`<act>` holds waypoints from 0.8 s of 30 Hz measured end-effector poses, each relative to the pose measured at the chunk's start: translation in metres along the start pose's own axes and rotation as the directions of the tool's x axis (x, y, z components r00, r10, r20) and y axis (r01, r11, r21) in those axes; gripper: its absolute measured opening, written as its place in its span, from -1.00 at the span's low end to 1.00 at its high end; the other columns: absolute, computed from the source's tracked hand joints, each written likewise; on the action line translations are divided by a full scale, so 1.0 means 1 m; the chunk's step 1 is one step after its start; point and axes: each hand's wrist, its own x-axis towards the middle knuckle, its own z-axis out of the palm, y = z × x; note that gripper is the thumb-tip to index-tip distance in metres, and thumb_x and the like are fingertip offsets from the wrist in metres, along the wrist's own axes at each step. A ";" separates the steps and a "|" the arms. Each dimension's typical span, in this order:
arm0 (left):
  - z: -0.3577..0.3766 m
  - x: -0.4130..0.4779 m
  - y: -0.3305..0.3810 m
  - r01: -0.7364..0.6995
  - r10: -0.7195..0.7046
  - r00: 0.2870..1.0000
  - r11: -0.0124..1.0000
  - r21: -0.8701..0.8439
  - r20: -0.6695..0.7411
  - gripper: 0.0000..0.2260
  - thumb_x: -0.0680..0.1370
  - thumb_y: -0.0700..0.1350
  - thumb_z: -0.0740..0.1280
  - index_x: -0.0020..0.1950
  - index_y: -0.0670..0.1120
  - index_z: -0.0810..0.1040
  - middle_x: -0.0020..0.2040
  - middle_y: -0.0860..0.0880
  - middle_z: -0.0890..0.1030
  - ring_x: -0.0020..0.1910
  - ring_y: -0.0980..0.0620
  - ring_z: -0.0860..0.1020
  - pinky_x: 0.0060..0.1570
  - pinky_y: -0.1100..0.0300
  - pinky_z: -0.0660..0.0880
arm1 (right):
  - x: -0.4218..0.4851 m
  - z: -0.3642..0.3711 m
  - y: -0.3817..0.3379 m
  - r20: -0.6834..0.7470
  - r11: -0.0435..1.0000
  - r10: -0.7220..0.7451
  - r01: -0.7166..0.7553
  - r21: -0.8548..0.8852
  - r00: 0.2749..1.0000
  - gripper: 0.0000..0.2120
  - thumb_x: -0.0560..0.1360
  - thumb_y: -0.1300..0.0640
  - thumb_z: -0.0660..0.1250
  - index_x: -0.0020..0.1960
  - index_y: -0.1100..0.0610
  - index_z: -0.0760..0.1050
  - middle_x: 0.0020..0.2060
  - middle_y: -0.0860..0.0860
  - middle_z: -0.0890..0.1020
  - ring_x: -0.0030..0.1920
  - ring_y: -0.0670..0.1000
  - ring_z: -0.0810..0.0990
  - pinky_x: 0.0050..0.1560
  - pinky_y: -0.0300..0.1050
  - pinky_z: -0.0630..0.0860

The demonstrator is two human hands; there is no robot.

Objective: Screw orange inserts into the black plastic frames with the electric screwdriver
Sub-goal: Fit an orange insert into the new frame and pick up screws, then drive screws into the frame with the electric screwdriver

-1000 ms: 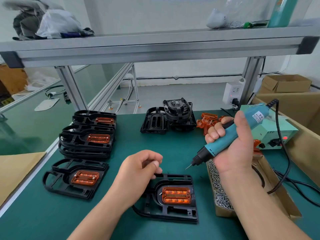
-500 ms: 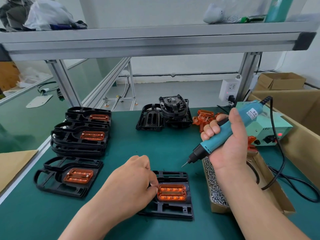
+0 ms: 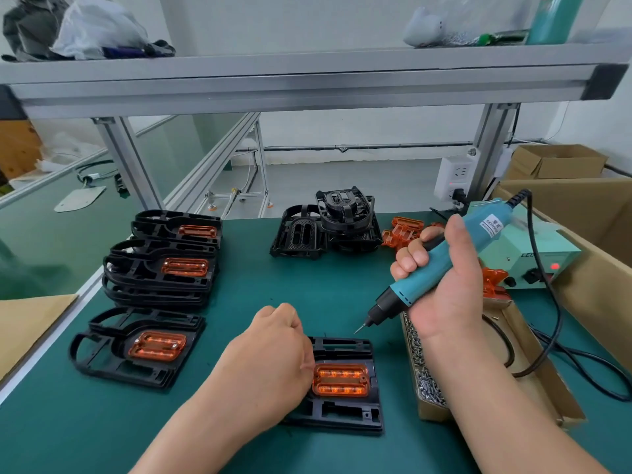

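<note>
Right grip [image 3: 448,285] wrapped fully round the teal electric screwdriver [image 3: 407,290]. Its long axis is slanted: the bit points down-left, the cable end up-right. The tip hangs near the far edge of the flat black plastic frame [image 3: 345,410], not touching. I log that frame on the green counter [image 3: 256,295], with the orange slotted insert [image 3: 340,379] seated lengthwise left-right. Left grip [image 3: 270,357] curled at the insert's left end; cannot tell if it pinches anything.

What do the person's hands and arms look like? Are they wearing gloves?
No gloves. The left hand and right hand are bare, and so are the forearms: no sleeves, watch, rings or bracelets show in this view.
</note>
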 end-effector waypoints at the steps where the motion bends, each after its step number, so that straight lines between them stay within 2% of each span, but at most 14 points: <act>1: 0.000 0.000 0.000 -0.001 0.001 1.000 1.000 0.012 0.002 -0.86 0.64 0.03 0.28 0.01 0.12 0.65 0.09 0.19 0.34 0.18 0.17 0.32 -0.01 0.24 0.50 | -0.001 0.001 0.002 0.009 1.000 0.006 -0.006 -0.005 1.000 -0.67 0.63 -0.15 0.36 -0.15 0.08 0.50 -0.39 0.00 0.43 -0.37 -0.01 0.42 -0.31 -0.16 0.44; 9: 0.002 0.000 0.000 -0.039 0.040 0.999 0.999 0.009 -0.012 -0.80 0.68 -0.05 0.20 0.03 0.04 0.63 0.10 0.15 0.36 0.18 0.13 0.33 0.09 0.21 0.53 | -0.004 0.003 0.005 0.035 0.999 0.016 -0.015 -0.039 0.999 -0.67 0.62 -0.16 0.36 -0.15 0.08 0.51 -0.40 0.00 0.44 -0.39 -0.01 0.44 -0.33 -0.17 0.46; 16: 0.000 -0.001 -0.008 -0.027 0.026 1.000 0.996 -0.090 -0.016 -0.80 0.71 -0.10 0.19 -0.10 0.10 0.45 0.05 0.19 0.35 0.14 0.17 0.34 0.15 0.28 0.46 | -0.004 0.001 0.004 0.013 0.999 0.015 -0.015 -0.035 1.000 -0.67 0.64 -0.15 0.34 -0.15 0.08 0.50 -0.39 0.00 0.44 -0.37 -0.01 0.43 -0.31 -0.17 0.45; 20: 0.003 -0.001 -0.011 -0.014 0.010 1.000 0.989 -0.150 -0.030 -0.80 0.71 -0.14 0.16 -0.05 0.10 0.45 0.06 0.20 0.36 0.15 0.20 0.35 0.16 0.27 0.42 | -0.003 0.002 0.005 0.010 0.999 0.022 -0.022 -0.029 1.000 -0.67 0.62 -0.16 0.36 -0.15 0.08 0.51 -0.39 0.00 0.44 -0.38 -0.02 0.44 -0.32 -0.17 0.45; 24: 0.004 0.001 -0.008 -0.042 0.015 0.995 0.959 -0.280 -0.097 -0.81 0.71 -0.07 0.20 -0.09 0.11 0.43 0.03 0.22 0.41 0.12 0.21 0.39 0.14 0.26 0.41 | -0.004 0.003 0.004 0.017 1.000 0.013 -0.013 0.025 1.000 -0.65 0.63 -0.17 0.34 -0.16 0.08 0.52 -0.39 -0.01 0.43 -0.38 -0.02 0.42 -0.32 -0.17 0.44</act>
